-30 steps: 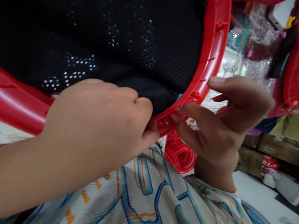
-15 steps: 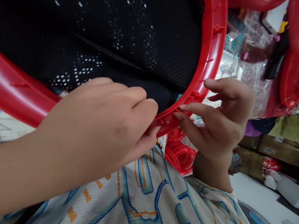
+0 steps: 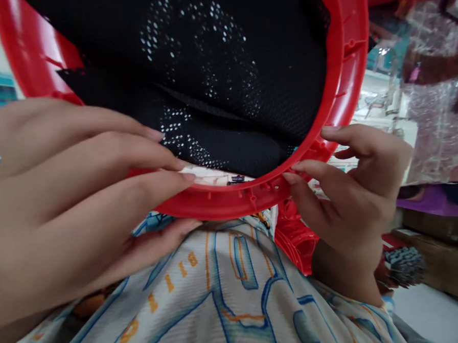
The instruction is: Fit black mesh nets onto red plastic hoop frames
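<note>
A large red plastic ring [image 3: 223, 202] with small ribs and posts on its inner face is held close to my body. Black mesh fabric [image 3: 217, 95] fills most of its opening, and a gap shows between the fabric and the lower rim. My left hand [image 3: 88, 194] grips the lower left of the ring, fingers over the rim and thumb beneath. At the lower right, the thumb and index finger of my right hand [image 3: 349, 191] pinch the rim by the fabric's edge; whether something small is between these fingertips, I cannot tell.
More red plastic rings [image 3: 296, 234] lie below the held one. Clear plastic wrapping [image 3: 434, 130] covers items on the right, with cardboard boxes [image 3: 437, 258] below. A grey bristly object [image 3: 405, 267] is beside my right wrist.
My left hand has slid left along the lower rim and its fingers have straightened, uncovering the gap under the fabric. My right hand keeps its pinch as ring and view shift slightly.
</note>
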The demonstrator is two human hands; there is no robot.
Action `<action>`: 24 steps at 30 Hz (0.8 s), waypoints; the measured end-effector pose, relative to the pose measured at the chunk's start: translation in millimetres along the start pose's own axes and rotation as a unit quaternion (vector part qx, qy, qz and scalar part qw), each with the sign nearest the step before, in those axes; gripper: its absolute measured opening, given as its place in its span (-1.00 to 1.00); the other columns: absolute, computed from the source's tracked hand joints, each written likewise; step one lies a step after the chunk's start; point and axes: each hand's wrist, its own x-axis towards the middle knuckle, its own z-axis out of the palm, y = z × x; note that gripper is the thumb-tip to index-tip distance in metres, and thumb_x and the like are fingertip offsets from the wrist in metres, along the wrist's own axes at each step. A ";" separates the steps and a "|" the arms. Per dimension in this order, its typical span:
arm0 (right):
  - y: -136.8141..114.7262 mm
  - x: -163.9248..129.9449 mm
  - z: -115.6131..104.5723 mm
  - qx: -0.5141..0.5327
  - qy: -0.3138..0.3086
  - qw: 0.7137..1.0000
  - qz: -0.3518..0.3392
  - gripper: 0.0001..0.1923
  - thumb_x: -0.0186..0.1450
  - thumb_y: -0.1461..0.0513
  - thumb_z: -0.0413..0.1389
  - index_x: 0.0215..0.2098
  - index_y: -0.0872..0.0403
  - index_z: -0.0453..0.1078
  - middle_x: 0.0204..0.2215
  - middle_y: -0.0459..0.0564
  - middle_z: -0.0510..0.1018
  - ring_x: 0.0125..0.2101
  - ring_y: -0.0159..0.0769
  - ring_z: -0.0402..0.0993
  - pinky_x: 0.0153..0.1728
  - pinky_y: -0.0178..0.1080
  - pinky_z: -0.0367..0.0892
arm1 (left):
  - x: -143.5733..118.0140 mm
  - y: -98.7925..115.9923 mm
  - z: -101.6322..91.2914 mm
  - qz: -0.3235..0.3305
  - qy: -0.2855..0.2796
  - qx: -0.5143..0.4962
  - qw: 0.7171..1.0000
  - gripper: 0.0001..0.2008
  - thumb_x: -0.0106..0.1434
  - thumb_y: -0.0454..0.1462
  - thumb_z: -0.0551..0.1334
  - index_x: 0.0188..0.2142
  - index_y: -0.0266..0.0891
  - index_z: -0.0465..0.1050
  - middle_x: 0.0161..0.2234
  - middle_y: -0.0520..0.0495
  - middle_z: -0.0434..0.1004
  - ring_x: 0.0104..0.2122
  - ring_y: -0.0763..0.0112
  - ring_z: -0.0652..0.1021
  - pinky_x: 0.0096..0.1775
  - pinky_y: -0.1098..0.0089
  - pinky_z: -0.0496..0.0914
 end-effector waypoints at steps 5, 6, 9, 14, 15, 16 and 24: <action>2.2 3.7 -0.6 0.000 -0.012 1.000 -0.020 -0.83 0.29 0.33 0.22 -0.17 0.00 0.42 0.10 0.13 0.47 0.05 0.02 0.45 -0.02 0.06 0.42 | -22.9 -28.7 -3.0 0.122 0.036 0.161 0.979 -0.66 0.22 -0.01 0.33 -0.10 -0.10 0.46 -0.04 -0.17 0.53 0.10 -0.16 0.45 0.16 -0.20 0.26; 2.7 4.6 -0.8 -0.007 -0.012 0.999 -0.032 -0.84 0.29 0.33 0.22 -0.18 0.01 0.42 0.07 0.14 0.49 0.03 0.02 0.47 0.00 0.07 0.41 | -25.1 -31.2 -2.6 0.122 0.060 0.175 0.975 -0.64 0.22 -0.03 0.34 -0.07 -0.11 0.44 -0.02 -0.22 0.51 0.10 -0.16 0.45 0.15 -0.19 0.27; 4.0 6.2 -0.9 -0.043 -0.001 0.997 -0.062 -0.90 0.30 0.33 0.21 -0.21 0.08 0.42 -0.02 0.20 0.53 -0.04 0.02 0.49 0.01 0.09 0.39 | -26.9 -36.3 -0.2 0.103 0.120 0.201 0.967 -0.55 0.24 -0.02 0.31 0.04 -0.14 0.36 0.09 -0.31 0.40 0.10 -0.10 0.43 0.15 -0.09 0.31; 6.3 3.4 0.6 -0.055 0.042 0.995 -0.072 -0.94 0.28 0.34 0.23 -0.25 0.14 0.48 -0.03 0.25 0.53 -0.07 0.03 0.49 -0.05 0.09 0.41 | -15.8 -47.9 5.2 -0.048 0.177 0.211 0.960 -0.45 0.39 -0.02 0.07 0.22 -0.33 0.22 0.12 -0.42 0.35 0.17 -0.08 0.38 0.19 -0.08 0.29; 6.5 2.1 0.8 -0.054 0.054 0.994 -0.073 -0.94 0.28 0.34 0.23 -0.26 0.14 0.49 -0.04 0.25 0.53 -0.09 0.02 0.49 -0.05 0.08 0.41 | -12.7 -50.4 6.2 -0.061 0.179 0.212 0.959 -0.41 0.40 0.00 0.02 0.23 -0.38 0.21 0.11 -0.44 0.36 0.15 -0.12 0.39 0.17 -0.10 0.30; 6.5 0.8 0.7 -0.056 0.066 0.994 -0.073 -0.95 0.28 0.34 0.24 -0.26 0.14 0.50 -0.06 0.24 0.54 -0.10 0.00 0.49 -0.06 0.07 0.41 | -9.6 -52.6 7.3 -0.075 0.177 0.210 0.958 -0.37 0.40 0.03 -0.01 0.24 -0.42 0.21 0.10 -0.45 0.38 0.13 -0.14 0.41 0.15 -0.12 0.31; 4.1 1.7 -8.1 -0.026 0.149 0.985 -0.077 -0.91 0.25 0.33 0.29 -0.34 0.06 0.47 -0.27 0.06 0.58 -0.30 -0.19 0.52 -0.29 -0.10 0.46 | 9.0 -57.4 9.6 -0.160 0.149 0.195 0.956 -0.31 0.35 0.12 -0.04 0.20 -0.35 0.35 -0.02 -0.37 0.47 0.04 -0.20 0.44 0.11 -0.16 0.30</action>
